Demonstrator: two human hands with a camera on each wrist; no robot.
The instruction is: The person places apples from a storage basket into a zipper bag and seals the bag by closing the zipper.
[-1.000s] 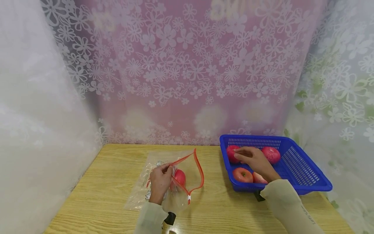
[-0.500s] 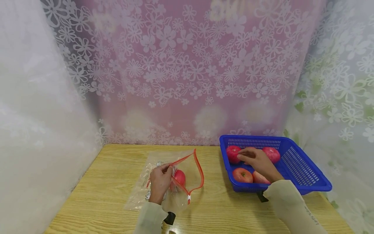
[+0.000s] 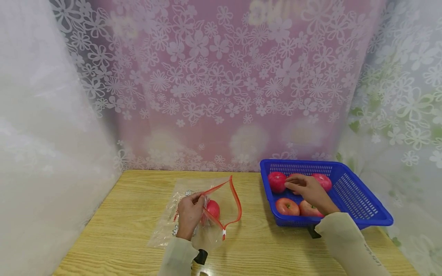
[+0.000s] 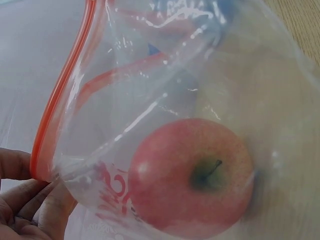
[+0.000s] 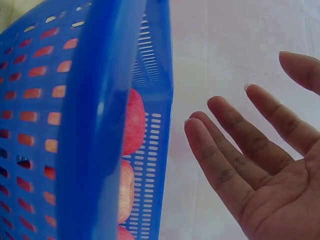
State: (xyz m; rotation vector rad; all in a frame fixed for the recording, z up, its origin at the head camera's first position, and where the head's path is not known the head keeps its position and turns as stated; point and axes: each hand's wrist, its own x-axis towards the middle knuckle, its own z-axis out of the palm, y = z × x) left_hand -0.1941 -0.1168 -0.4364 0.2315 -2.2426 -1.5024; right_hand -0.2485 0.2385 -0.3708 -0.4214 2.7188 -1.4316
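Note:
At the left, my left hand [image 3: 189,215] pinches the red zip edge of a clear zip bag [image 3: 237,199] between thumb and fingers. The bag's mouth gapes toward the right, and one red apple [image 3: 213,209] lies inside it. Close up in the left wrist view, that apple [image 4: 192,175] shows its stem through the plastic. My right hand [image 3: 309,191] hovers over a blue plastic basket [image 3: 362,199], holding nothing. Its fingers [image 5: 227,172] are extended and spread in the right wrist view. Several apples [image 3: 287,207] sit in the basket, some partly hidden by the hand.
The basket stands at the right on a wood-grain table [image 3: 248,245], its raised rim [image 5: 100,125] facing the right wrist. Behind the table hangs a pink floral curtain [image 3: 221,96]. Pale sheets [image 3: 51,134] enclose the left and right sides.
My right hand has drifted slightly right over the basket, uncovering more of the apples at its left. The left hand, the bag and the apple in it stay put.

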